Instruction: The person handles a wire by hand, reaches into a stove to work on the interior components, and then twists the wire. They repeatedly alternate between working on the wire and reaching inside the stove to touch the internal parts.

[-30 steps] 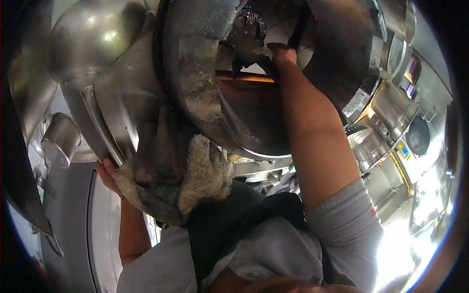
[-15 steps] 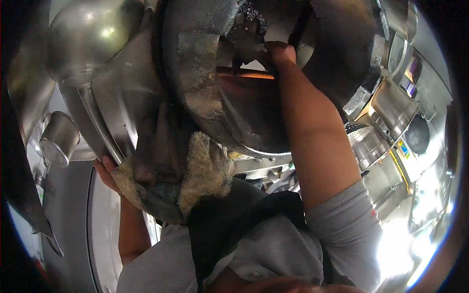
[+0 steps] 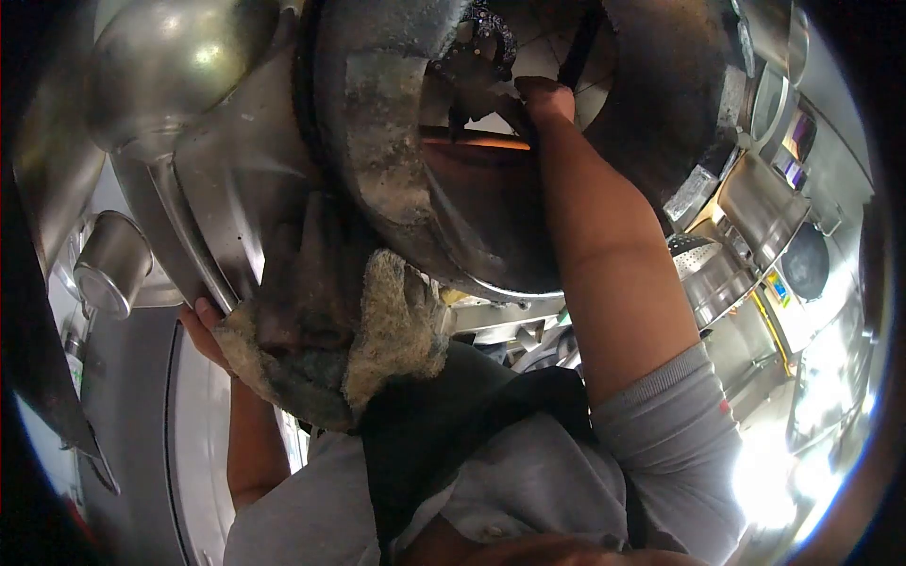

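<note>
— Where is the wok?
— Tilted on its side at a steel kitchen station, blackened inside and crusted grey along the rim, its hollow turned toward the person

— And the hands?
— Well apart. The left hand is clamped on a frayed cloth bunched around the wok's near edge. The right hand reaches deep into the hollow, against a dark scrubber; its fingers are hidden, so the grip cannot be told

— What surrounds them?
— A grey sleeve pushed up the right arm, a steel bowl at upper left, a steel cup below it, and a perforated strainer to the right, beside more steel containers
</note>
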`<state>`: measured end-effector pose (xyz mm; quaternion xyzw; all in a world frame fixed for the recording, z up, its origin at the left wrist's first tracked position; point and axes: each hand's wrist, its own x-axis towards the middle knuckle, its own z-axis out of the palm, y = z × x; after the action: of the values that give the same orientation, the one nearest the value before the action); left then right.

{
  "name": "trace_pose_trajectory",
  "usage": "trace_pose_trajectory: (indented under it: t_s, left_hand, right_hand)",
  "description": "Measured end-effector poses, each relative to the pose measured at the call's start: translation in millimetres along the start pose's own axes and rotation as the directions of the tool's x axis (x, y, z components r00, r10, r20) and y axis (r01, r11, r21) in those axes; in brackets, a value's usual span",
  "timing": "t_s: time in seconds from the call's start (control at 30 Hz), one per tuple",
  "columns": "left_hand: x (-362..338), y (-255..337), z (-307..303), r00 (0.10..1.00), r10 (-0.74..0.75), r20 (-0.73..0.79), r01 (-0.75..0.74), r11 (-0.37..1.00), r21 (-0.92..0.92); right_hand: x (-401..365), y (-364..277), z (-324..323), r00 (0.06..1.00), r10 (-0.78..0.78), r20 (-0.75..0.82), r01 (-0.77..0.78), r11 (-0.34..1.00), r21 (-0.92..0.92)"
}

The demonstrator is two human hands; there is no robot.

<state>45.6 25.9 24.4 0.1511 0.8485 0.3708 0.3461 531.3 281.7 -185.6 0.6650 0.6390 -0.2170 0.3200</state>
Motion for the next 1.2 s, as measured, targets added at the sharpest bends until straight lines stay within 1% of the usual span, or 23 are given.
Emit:
trace_pose_trajectory:
  t_s: [0.03, 0.07, 0.1, 0.13, 0.2, 0.23, 0.3, 0.33, 0.4, 0.43, 0.5, 0.53, 0.6, 0.63, 0.7, 0.73, 0.8, 0.83, 0.9, 0.93, 1.0, 1.13, 1.2]
  left_hand:
    - [-1, 1, 2, 1.0, -0.002, -0.002, 0.002, 1.0, 0.001]
    - [-3, 4, 5, 0.999, -0.044, -0.029, 0.043, 0.998, -0.048]
    - [-4, 7, 8, 0.995, -0.085, -0.054, 0.08, 0.992, -0.101]
    - [-4, 9, 11, 0.995, -0.085, -0.055, 0.079, 0.992, -0.101]
    - [-6, 12, 13, 0.996, -0.059, -0.063, 0.052, 0.993, -0.107]
    - [-6, 9, 12, 0.996, -0.06, -0.064, 0.053, 0.993, -0.108]
    - [-7, 4, 8, 0.994, -0.07, -0.081, 0.058, 0.988, -0.145]
    - [-8, 5, 8, 0.994, -0.071, -0.081, 0.059, 0.988, -0.144]
    - [-9, 18, 16, 0.979, -0.193, -0.069, 0.173, 0.958, -0.227]
    - [-9, 20, 17, 0.979, -0.192, -0.071, 0.172, 0.959, -0.227]
    - [-9, 24, 18, 0.984, -0.169, -0.062, 0.153, 0.968, -0.2]
    - [-9, 22, 17, 0.983, -0.17, -0.063, 0.154, 0.968, -0.199]
    - [-9, 17, 15, 0.993, -0.114, -0.03, 0.104, 0.968, -0.23]
    - [-9, 17, 15, 0.993, -0.113, -0.031, 0.103, 0.967, -0.232]
    - [-9, 19, 14, 0.993, -0.113, -0.042, 0.106, 0.983, -0.153]
    - [-10, 21, 16, 0.993, -0.113, -0.042, 0.106, 0.983, -0.152]
    - [-12, 28, 22, 0.993, -0.11, -0.052, 0.1, 0.98, -0.17]
    - [-12, 28, 22, 0.992, -0.111, -0.051, 0.101, 0.98, -0.169]
    - [-11, 25, 21, 0.993, -0.102, -0.06, 0.091, 0.981, -0.169]
    - [-11, 22, 19, 0.993, -0.102, -0.061, 0.09, 0.982, -0.168]
    - [-10, 19, 16, 0.985, -0.159, -0.072, 0.143, 0.971, -0.193]
    - [-9, 26, 21, 0.985, -0.159, -0.07, 0.141, 0.967, -0.213]
    - [-9, 21, 16, 0.989, -0.14, -0.052, 0.13, 0.976, -0.173]
  right_hand:
    - [5, 4, 9, 1.0, -0.002, 0.002, 0.002, 1.0, -0.001]
    - [5, 5, 17, 0.986, 0.165, -0.006, -0.158, 0.953, 0.26]
    - [7, 8, 24, 0.945, 0.326, 0.028, -0.296, 0.814, 0.5]
    - [11, 11, 28, 0.945, 0.326, 0.028, -0.295, 0.814, 0.5]
    - [4, 0, 13, 0.952, 0.304, 0.021, -0.29, 0.884, 0.368]
    - [7, 3, 18, 0.953, 0.303, 0.021, -0.289, 0.884, 0.366]
    - [12, 7, 29, 0.938, 0.344, -0.049, -0.279, 0.83, 0.483]
    - [13, 11, 34, 0.938, 0.344, -0.048, -0.28, 0.83, 0.482]
    - [-3, -3, 8, 0.952, 0.298, -0.071, -0.24, 0.871, 0.43]
    - [-6, -7, 2, 0.953, 0.295, -0.071, -0.238, 0.871, 0.43]
    - [-13, -12, -5, 0.972, 0.201, -0.121, -0.121, 0.873, 0.472]
    - [-16, -15, -9, 0.973, 0.2, -0.119, -0.122, 0.873, 0.472]
    - [-24, -22, -20, 0.947, 0.308, -0.092, -0.206, 0.802, 0.561]
    - [-24, -23, -23, 0.947, 0.307, -0.094, -0.204, 0.802, 0.562]
    - [-27, -27, -30, 0.971, 0.18, -0.155, -0.113, 0.924, 0.365]
    - [-29, -29, -34, 0.971, 0.18, -0.155, -0.113, 0.924, 0.365]
    - [-38, -40, -50, 0.98, 0.193, -0.036, -0.174, 0.939, 0.296]
    - [-36, -37, -46, 0.98, 0.194, -0.035, -0.175, 0.939, 0.296]
    - [-33, -33, -39, 0.973, 0.206, -0.107, -0.159, 0.926, 0.342]
    - [-31, -32, -36, 0.973, 0.206, -0.107, -0.158, 0.926, 0.343]
    - [-32, -37, -40, 0.918, 0.391, -0.061, -0.296, 0.781, 0.55]
    - [-37, -43, -48, 0.903, 0.422, -0.075, -0.291, 0.732, 0.616]
    - [-43, -43, -56, 0.916, 0.4, -0.03, -0.301, 0.736, 0.606]
